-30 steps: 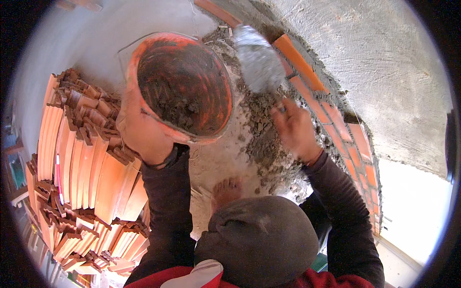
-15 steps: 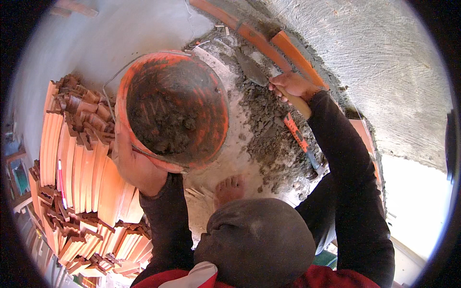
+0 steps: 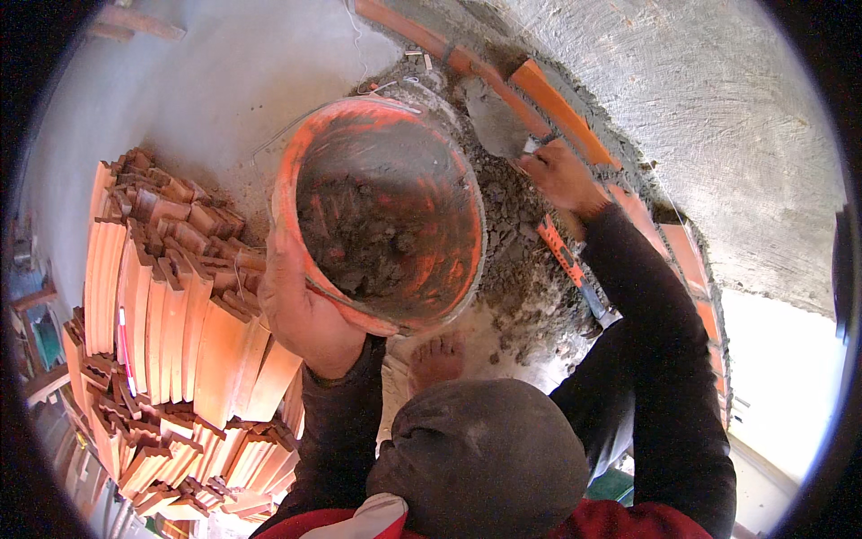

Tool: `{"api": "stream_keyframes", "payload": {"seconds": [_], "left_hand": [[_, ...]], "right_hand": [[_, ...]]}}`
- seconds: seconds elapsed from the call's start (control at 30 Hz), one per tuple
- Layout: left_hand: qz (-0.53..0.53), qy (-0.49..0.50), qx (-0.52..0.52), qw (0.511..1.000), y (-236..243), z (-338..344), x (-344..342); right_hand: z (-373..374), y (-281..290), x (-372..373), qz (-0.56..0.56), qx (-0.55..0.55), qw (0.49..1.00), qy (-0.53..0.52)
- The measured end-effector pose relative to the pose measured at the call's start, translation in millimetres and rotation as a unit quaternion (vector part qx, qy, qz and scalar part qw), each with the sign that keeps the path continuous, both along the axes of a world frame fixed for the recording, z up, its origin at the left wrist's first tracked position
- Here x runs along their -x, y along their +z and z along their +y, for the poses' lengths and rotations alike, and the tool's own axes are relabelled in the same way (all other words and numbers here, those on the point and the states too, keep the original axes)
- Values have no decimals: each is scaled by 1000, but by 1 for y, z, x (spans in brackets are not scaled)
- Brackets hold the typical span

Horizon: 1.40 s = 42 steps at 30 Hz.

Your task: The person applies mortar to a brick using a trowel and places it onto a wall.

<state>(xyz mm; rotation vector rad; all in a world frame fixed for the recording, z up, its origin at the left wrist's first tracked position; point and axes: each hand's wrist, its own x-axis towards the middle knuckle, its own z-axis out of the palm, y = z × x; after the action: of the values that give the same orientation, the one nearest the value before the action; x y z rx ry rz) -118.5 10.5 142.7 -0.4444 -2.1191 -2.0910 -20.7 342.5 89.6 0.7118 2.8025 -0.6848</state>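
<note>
My left hand (image 3: 310, 310) is closed on the near left side of an orange bucket (image 3: 289, 193), its fingers partly hidden behind the wall. The bucket is tilted, its mouth facing up, and wet grey mortar (image 3: 377, 229) coats the inside and lies at the bottom. My right hand (image 3: 564, 175) is wrapped round the handle of a trowel (image 3: 496, 119). The trowel's grey blade points away, over the floor beside the orange strips along the wall. Loose mortar (image 3: 510, 211) lies in a heap below the right hand.
Stacked orange clay tiles (image 3: 171, 305) stand at the left. A hammer-like tool (image 3: 563, 253) with an orange and blue-grey handle lies under my right forearm. An orange strip (image 3: 566, 115) runs along the rough grey wall (image 3: 718, 117). My bare foot (image 3: 437, 359) is just below the bucket.
The bucket and my left hand have moved right, toward the trowel. My right hand has shifted slightly right, and the trowel's blade has turned, showing more of its flat face.
</note>
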Motion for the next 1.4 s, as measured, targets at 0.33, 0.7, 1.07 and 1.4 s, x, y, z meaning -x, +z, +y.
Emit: {"api": "stream_keyframes", "payload": {"seconds": [0.33, 0.7, 1.07, 1.4], "left_hand": [[-190, -127, -267, 936, 10, 26, -14], [-108, -175, -69, 976, -32, 31, -46], [3, -276, -63, 959, -27, 40, -53], [-92, -235, -37, 967, -29, 22, -62]], "right_hand": [[-67, 118, -103, 118, -55, 989, 71], [-72, 125, -93, -73, 46, 981, 173], [-75, 101, -77, -120, 49, 941, 312], [-76, 81, -83, -171, 5, 910, 379]]}}
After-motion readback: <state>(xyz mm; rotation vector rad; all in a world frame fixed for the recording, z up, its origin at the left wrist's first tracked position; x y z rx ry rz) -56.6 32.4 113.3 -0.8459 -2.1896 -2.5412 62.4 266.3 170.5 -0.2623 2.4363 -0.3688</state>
